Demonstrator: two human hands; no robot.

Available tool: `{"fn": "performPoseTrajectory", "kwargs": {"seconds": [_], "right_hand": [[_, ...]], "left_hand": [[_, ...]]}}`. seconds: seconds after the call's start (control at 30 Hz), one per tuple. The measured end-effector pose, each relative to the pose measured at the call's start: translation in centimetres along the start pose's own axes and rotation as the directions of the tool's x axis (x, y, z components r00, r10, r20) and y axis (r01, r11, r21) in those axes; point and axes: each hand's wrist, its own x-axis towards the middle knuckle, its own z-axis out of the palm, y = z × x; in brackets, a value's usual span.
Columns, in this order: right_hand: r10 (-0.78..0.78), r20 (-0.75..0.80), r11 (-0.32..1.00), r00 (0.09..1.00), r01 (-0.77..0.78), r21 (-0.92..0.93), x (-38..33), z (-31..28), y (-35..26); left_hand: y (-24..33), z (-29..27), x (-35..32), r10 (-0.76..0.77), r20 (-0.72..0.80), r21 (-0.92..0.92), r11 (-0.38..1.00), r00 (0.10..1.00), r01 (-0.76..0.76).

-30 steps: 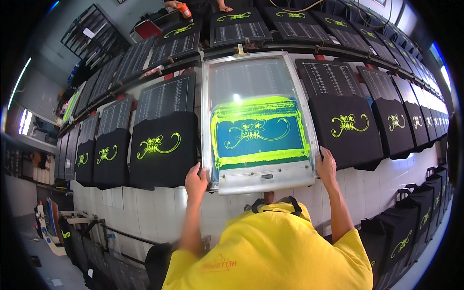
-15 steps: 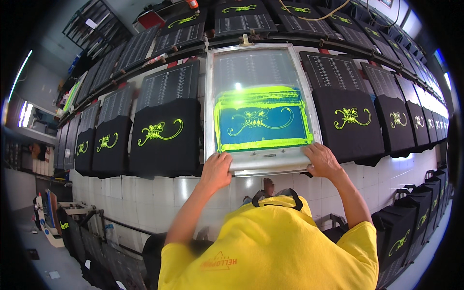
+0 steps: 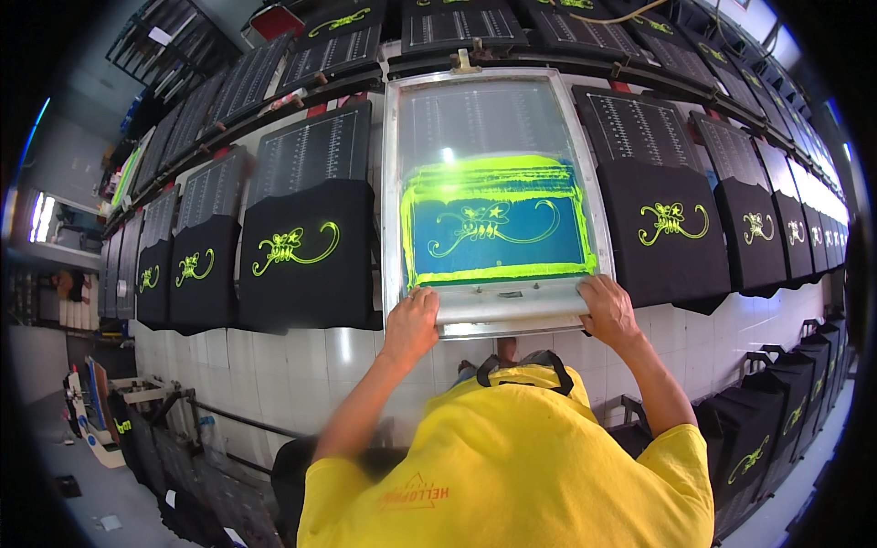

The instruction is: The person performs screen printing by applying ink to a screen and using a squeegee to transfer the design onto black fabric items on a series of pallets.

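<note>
In front of me is a screen printing frame with metal sides, lying over a board in the row. Its mesh carries a blue stencil with a curling line design, bordered by smeared neon yellow-green ink. My left hand is closed round the frame's near left corner, fingers curled over the top. At the near right corner my right hand grips the same frame in a like way. What lies under the mesh is hard to make out.
Black shirts with neon designs lie on boards to the left, and more black shirts on the right. Another row of boards runs behind. Printed black shirts hang over boards at lower right. A rack stands far left.
Both hands keep their hold on the near corners of the printing frame. The view has shifted slightly; otherwise little differs.
</note>
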Motion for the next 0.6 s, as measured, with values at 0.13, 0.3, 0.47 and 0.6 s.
{"fn": "performPoseTrajectory", "kwargs": {"seconds": [0.13, 0.3, 0.47, 0.6], "right_hand": [[0.022, 0.022, 0.994, 1.0, -0.02, -0.104, 0.3, 1.8, 1.3], [0.02, -0.003, 0.994, 1.0, -0.021, -0.105, 5.5, 2.2, 3.5], [0.035, 0.025, 0.991, 0.999, -0.031, -0.128, 11.1, 2.9, 6.9], [0.041, 0.037, 0.992, 0.998, -0.036, -0.123, 14.7, 2.9, 9.2]], "left_hand": [[-1.5, 2.8, 0.3, 0.059, -0.089, 0.112, 0.992, 0.994, -0.049], [-4.3, 3.0, 5.4, 0.086, -0.112, 0.122, 0.99, 0.99, -0.072], [-7.0, 2.1, 12.0, 0.048, -0.051, 0.078, 0.996, 0.998, -0.043], [-8.6, 1.5, 15.7, 0.028, -0.017, 0.05, 0.998, 0.999, -0.027]]}}
